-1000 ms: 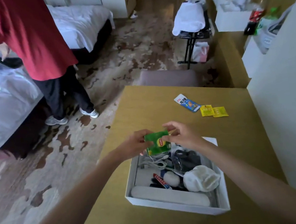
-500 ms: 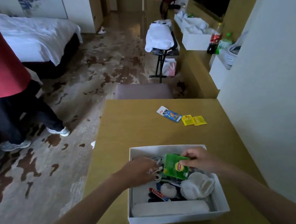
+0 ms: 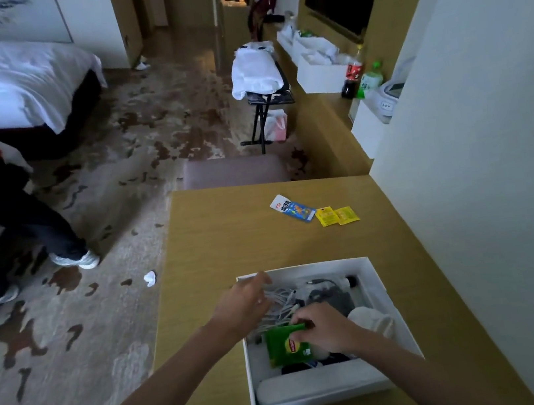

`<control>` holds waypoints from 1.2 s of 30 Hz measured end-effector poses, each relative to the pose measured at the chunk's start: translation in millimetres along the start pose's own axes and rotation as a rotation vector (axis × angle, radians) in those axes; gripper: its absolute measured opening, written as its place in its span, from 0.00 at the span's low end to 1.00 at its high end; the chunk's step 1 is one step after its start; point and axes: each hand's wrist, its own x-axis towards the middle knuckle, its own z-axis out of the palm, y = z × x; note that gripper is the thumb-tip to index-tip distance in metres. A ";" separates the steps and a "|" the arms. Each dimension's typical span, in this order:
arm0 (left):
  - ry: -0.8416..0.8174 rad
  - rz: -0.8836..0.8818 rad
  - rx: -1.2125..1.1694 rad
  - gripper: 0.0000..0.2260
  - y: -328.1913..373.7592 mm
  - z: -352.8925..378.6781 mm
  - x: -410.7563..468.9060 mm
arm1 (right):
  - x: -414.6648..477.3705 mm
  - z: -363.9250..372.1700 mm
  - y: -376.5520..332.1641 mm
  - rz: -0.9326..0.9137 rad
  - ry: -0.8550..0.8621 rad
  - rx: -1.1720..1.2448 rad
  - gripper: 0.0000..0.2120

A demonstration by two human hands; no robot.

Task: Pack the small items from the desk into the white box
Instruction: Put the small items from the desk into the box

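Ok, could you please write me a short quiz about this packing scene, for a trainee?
1. True or false: the right hand pinches the green packet in the white box.
2. How many yellow sachets lie on the desk?
3. Where is the left hand? A: over the box's far left corner. B: flat on the desk. C: out of view.
Key: 1 true; 2 two; 3 A.

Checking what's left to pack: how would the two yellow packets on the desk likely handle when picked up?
The yellow packets lie flat and thin on the desk, so probably light and floppy. They look joined side by side, so may lift as one. Flat, so unlikely to roll.
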 end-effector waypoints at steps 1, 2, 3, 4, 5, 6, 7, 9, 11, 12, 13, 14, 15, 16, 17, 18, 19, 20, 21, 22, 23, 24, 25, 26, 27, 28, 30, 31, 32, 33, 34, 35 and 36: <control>0.019 0.013 -0.010 0.13 -1.4 -1.0 -0.9 | 3.3 5.2 0.9 0.021 0.003 0.010 0.10; 0.040 0.022 -0.025 0.12 -2.2 -1.8 -1.3 | 6.3 10.0 2.1 0.051 0.017 0.016 0.12; 0.061 0.025 -0.038 0.11 -3.0 -2.2 -1.8 | 8.5 14.2 3.0 0.090 0.039 0.021 0.15; 0.074 0.022 -0.049 0.11 -3.5 -2.3 -2.0 | 10.3 17.7 3.8 0.132 0.067 0.025 0.18; 0.084 0.019 -0.059 0.10 -4.1 -2.3 -1.9 | 11.7 20.6 4.3 0.168 0.095 0.028 0.20; 0.091 0.018 -0.068 0.10 -4.7 -2.3 -1.8 | 12.6 23.5 4.8 0.192 0.115 0.039 0.21; 0.100 0.022 -0.075 0.11 -6.0 -2.3 -1.7 | 13.1 26.2 5.4 0.205 0.128 0.055 0.21; 0.122 0.041 -0.096 0.14 -9.1 -2.1 -1.8 | 13.6 30.1 6.5 0.205 0.154 0.074 0.19; 0.141 0.054 -0.134 0.19 -12.7 -3.1 0.6 | 13.3 31.2 8.3 0.200 0.201 0.089 0.14; 0.150 0.056 -0.147 0.21 -13.9 -4.0 3.1 | 12.5 30.9 8.4 0.201 0.220 0.100 0.11; 0.161 0.060 -0.153 0.21 -14.8 -5.2 6.3 | 11.2 30.6 7.6 0.205 0.221 0.101 0.09; 0.173 0.065 -0.156 0.21 -15.5 -6.5 10.1 | 9.7 30.4 6.5 0.200 0.201 0.092 0.08; 0.185 0.069 -0.159 0.21 -15.9 -7.7 14.5 | 8.1 30.7 5.8 0.186 0.165 0.081 0.09; 0.196 0.075 -0.161 0.20 -16.0 -8.4 19.1 | 6.0 30.6 5.3 0.168 0.118 0.077 0.09; 0.211 0.084 -0.160 0.19 -15.9 -8.5 23.8 | 3.6 29.4 4.5 0.156 0.068 0.081 0.10; 0.227 0.093 -0.158 0.18 -15.6 -8.5 28.0 | 0.9 26.9 3.7 0.146 0.025 0.092 0.11; 0.239 0.097 -0.158 0.17 -15.3 -8.3 32.3 | -1.4 23.5 3.6 0.134 -0.001 0.109 0.11; 0.247 0.098 -0.164 0.16 -15.4 -7.7 37.1 | -3.0 18.5 4.6 0.130 -0.008 0.138 0.11; 0.247 0.093 -0.172 0.16 -15.3 -6.4 42.2 | -4.9 11.6 5.7 0.134 -0.001 0.174 0.11; 0.239 0.080 -0.178 0.16 -15.1 -4.8 47.3 | -6.3 2.3 7.5 0.148 0.019 0.209 0.10; 0.228 0.065 -0.178 0.15 -14.3 -3.3 52.4 | -7.2 -8.6 9.5 0.163 0.049 0.240 0.10; 0.215 0.050 -0.172 0.14 -13.1 -1.9 58.2 | -6.4 -20.9 12.3 0.169 0.080 0.268 0.09; 0.200 0.038 -0.163 0.13 -11.5 -0.9 64.3 | -4.8 -34.2 15.8 0.168 0.110 0.298 0.09; 0.187 0.031 -0.153 0.12 -9.4 0.2 71.2 | -1.2 -47.5 20.2 0.167 0.145 0.334 0.08; 0.177 0.026 -0.145 0.10 -7.1 1.6 78.3 | 3.7 -60.4 25.1 0.168 0.189 0.372 0.07; 0.173 0.016 -0.143 0.10 -4.9 3.5 85.7 | 9.9 -72.9 31.1 0.170 0.240 0.400 0.06; 0.183 -0.021 -0.157 0.09 -1.3 8.1 100.6 | 26.0 -95.8 42.7 0.163 0.308 0.450 0.04; 0.185 -0.042 -0.162 0.09 0.1 10.8 108.4 | 34.6 -105.9 50.4 0.153 0.319 0.480 0.04; 0.184 -0.057 -0.164 0.09 1.6 13.9 116.3 | 43.8 -114.4 59.7 0.142 0.324 0.495 0.04; 0.180 -0.069 -0.165 0.09 2.8 17.5 124.3 | 52.6 -121.4 69.7 0.132 0.325 0.504 0.06; 0.172 -0.081 -0.165 0.09 3.3 21.6 132.6 | 61.5 -128.3 80.1 0.136 0.327 0.497 0.08; 0.160 -0.094 -0.161 0.09 3.6 25.4 141.4 | 70.1 -134.7 91.0 0.146 0.335 0.489 0.09; 0.145 -0.106 -0.153 0.10 3.9 29.0 151.3 | 79.9 -140.5 102.0 0.152 0.353 0.478 0.07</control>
